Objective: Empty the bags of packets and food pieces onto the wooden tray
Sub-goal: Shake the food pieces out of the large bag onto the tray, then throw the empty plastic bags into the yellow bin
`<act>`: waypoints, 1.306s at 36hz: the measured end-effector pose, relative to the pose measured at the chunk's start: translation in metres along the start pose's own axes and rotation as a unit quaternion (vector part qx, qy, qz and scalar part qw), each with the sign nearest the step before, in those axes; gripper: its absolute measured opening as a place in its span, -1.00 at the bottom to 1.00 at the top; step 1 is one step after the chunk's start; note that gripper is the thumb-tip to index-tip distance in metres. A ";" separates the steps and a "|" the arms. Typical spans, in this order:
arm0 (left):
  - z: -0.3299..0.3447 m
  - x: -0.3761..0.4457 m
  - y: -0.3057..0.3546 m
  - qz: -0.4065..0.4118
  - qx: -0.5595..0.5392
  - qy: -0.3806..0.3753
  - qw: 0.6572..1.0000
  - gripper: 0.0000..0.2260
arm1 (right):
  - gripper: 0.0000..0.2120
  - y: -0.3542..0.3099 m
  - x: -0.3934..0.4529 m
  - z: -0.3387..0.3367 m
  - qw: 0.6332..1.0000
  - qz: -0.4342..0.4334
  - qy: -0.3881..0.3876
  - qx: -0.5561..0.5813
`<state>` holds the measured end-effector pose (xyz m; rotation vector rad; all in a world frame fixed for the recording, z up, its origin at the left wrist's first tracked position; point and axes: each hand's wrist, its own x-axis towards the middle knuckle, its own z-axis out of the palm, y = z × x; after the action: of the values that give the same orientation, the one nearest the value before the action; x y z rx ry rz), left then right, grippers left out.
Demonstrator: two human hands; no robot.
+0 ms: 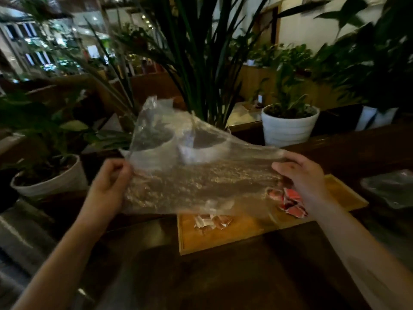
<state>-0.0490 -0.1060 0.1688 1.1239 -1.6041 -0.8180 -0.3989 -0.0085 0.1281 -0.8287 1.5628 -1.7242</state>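
Observation:
A clear plastic bag (pixel 192 175) is stretched in the air above the wooden tray (pixel 214 238). My left hand (pixel 109 177) grips its left edge and my right hand (pixel 306 177) grips its right edge. Nothing shows inside the bag. On the tray lie red packets (pixel 292 202) by my right hand and small pale and brown food pieces (pixel 210 222) near the tray's left side. The bag hides the far part of the tray.
The tray sits on a dark wooden table (pixel 223 283). White plant pots stand at the back: one at left (pixel 51 182), one at right (pixel 288 128), two seen through the bag. Another clear bag (pixel 388 189) lies at the right edge.

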 end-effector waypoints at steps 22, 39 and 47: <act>0.209 -0.068 -0.036 -0.136 -0.123 -0.312 0.932 -0.88 | -0.69 0.018 -0.084 -0.196 0.963 0.027 0.255 -0.078; 0.347 -0.179 0.028 -0.163 -0.166 -0.429 0.873 -0.94 | -0.76 0.031 -0.171 -0.371 0.937 0.035 0.338 -0.075; 0.410 -0.236 0.050 -0.160 -0.168 -0.441 0.867 -0.93 | -0.71 0.029 -0.199 -0.454 0.929 0.016 0.353 -0.111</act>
<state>-0.4319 0.1303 0.0128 0.7907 -1.8787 -1.9601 -0.6497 0.4145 0.0553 -0.2657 2.2541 -1.9619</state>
